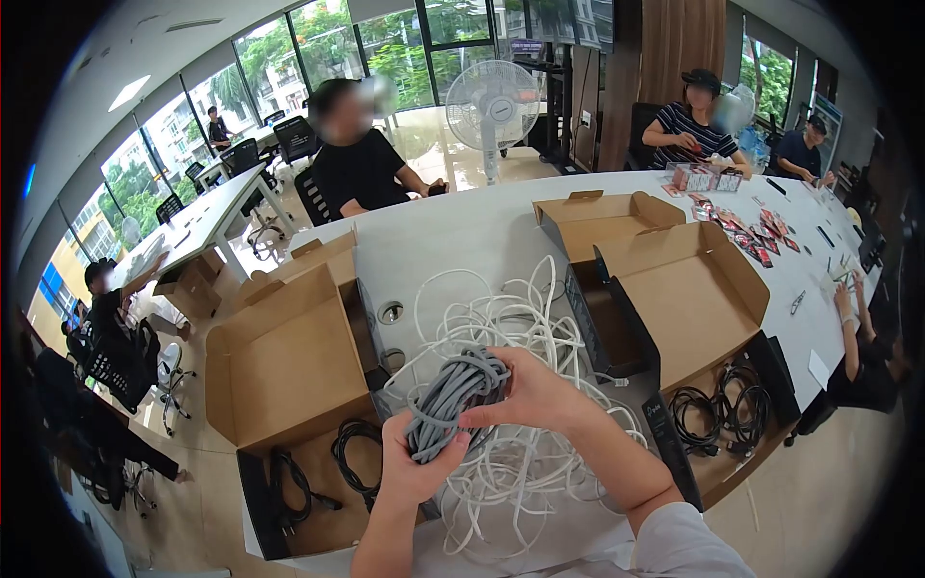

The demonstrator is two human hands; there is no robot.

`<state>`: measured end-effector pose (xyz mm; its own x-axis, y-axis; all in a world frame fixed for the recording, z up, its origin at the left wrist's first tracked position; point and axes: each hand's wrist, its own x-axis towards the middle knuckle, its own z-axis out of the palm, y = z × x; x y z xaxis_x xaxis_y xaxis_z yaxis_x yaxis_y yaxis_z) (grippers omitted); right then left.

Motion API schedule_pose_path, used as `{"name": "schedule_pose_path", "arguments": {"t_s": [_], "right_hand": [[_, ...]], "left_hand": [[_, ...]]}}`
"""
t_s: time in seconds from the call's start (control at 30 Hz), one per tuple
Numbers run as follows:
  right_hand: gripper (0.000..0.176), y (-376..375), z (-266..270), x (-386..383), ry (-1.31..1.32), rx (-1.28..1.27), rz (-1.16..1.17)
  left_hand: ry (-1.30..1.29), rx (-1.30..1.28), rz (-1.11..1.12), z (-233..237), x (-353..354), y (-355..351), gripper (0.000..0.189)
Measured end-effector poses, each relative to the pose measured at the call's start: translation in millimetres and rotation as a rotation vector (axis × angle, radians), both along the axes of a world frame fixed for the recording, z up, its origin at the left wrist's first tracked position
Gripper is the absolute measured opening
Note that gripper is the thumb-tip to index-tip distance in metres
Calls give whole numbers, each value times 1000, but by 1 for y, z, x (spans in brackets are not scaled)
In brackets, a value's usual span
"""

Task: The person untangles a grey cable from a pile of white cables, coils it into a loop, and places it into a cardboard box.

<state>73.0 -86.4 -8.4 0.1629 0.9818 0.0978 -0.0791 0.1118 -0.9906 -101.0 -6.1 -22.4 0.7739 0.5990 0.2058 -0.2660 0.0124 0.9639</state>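
Note:
A coiled bundle of grey cable (453, 397) is held between both hands above the table. My left hand (416, 458) wraps round its lower left end, with the thumb on top. My right hand (520, 390) grips the upper right side, fingers bent over the coil. Beneath and behind the bundle lies a loose tangle of white cable (540, 332), spread across the white table (434, 231). The undersides of both hands are hidden.
Open cardboard boxes stand on both sides; the near left box (289, 361) and near right box (689, 289) hold black cables. Small red packets (747, 231) lie at the right. Several people sit around the table, and a white fan (491, 106) stands behind it.

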Motion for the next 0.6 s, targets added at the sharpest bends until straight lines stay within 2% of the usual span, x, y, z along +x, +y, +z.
{"name": "schedule_pose_path", "arguments": {"t_s": [0.17, 0.47, 0.6], "right_hand": [[47, -1, 2, -4, 46, 51, -13], [47, 6, -13, 1, 176, 46, 5], [47, 3, -3, -2, 281, 25, 14]], "left_hand": [[10, 149, 38, 9, 2, -5, 12], [26, 332, 88, -8, 2, -5, 13], [-62, 8, 79, 3, 8, -9, 11]]}}
